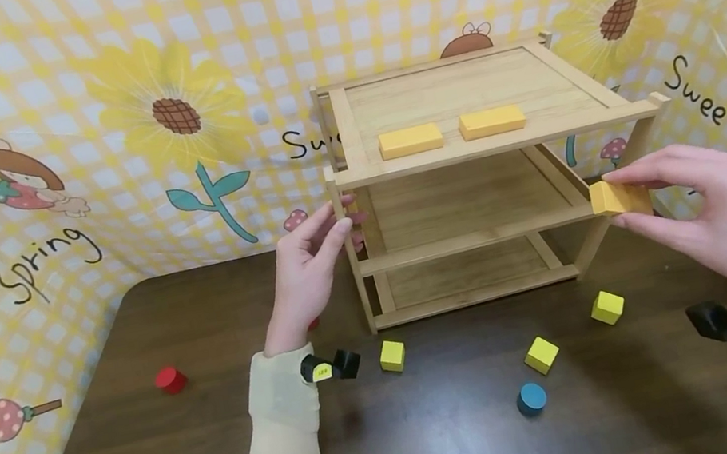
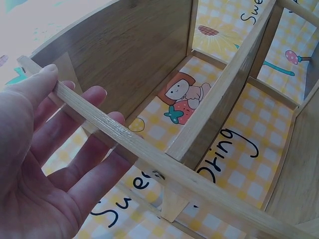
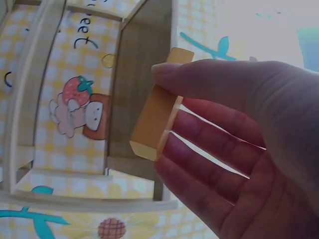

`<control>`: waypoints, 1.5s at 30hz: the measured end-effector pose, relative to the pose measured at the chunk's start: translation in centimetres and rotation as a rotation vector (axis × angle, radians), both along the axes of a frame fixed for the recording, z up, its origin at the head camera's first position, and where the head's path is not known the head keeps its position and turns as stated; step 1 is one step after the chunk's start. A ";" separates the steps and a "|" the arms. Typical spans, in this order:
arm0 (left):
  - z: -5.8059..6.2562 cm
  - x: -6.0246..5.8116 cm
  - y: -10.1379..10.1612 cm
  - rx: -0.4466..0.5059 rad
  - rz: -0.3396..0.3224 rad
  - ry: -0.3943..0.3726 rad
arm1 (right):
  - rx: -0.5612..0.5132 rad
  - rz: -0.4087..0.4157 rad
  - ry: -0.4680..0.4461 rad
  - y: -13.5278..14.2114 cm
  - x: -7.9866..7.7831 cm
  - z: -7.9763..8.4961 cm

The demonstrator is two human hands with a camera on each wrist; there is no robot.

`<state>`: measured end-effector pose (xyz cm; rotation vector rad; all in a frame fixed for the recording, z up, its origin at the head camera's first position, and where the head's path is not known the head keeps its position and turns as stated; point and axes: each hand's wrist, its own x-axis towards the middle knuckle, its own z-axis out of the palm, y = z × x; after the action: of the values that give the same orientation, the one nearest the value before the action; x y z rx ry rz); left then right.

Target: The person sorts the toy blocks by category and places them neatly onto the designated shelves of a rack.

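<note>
A three-tier wooden shelf (image 1: 467, 237) stands on the table. My left hand (image 1: 308, 269) holds its left front post (image 2: 107, 130), thumb on the near side and the other fingers passing behind. Beside the right front leg, my right hand (image 1: 718, 209) pinches a yellow-orange rectangular block (image 1: 614, 200) between thumb and fingers. In the right wrist view this block (image 3: 154, 114) slants across the shelf's edge, the thumb lying over its upper part. Two similar yellow blocks, one on the left (image 1: 410, 141) and one on the right (image 1: 492, 122), lie along the front of the top tier.
On the table in front of the shelf are yellow cubes at left (image 1: 392, 356), middle (image 1: 542, 355) and right (image 1: 607, 307), plus a blue cylinder (image 1: 531, 399). A red cylinder (image 1: 171, 379) stands at the left. Behind hangs a yellow checked cloth (image 1: 241, 29).
</note>
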<state>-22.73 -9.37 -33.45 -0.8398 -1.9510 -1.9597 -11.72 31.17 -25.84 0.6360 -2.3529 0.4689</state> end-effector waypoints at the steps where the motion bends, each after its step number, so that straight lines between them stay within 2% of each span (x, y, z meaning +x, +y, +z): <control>1: 0.0 0.0 0.0 0.000 -0.002 0.000 | 0.002 0.006 0.006 -0.1 0.0 0.3; 12: 0.2 0.0 0.0 -0.010 0.001 -0.004 | -0.014 0.071 0.097 -1.3 -1.0 3.0; 18: 0.0 0.0 -0.1 0.005 -0.003 -0.014 | -0.005 0.052 0.110 -1.9 -1.1 4.0; 37: 0.0 0.0 -0.2 -0.018 0.012 -0.002 | 0.007 0.015 0.064 -1.2 -2.9 5.4; 45: 0.1 0.0 -0.1 -0.031 0.018 0.000 | 0.007 -0.037 -0.003 -0.9 -4.0 6.3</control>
<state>-22.74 -9.50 -33.37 -0.8276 -1.9870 -1.9239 -15.76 30.32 -19.56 0.5942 -2.3653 0.4459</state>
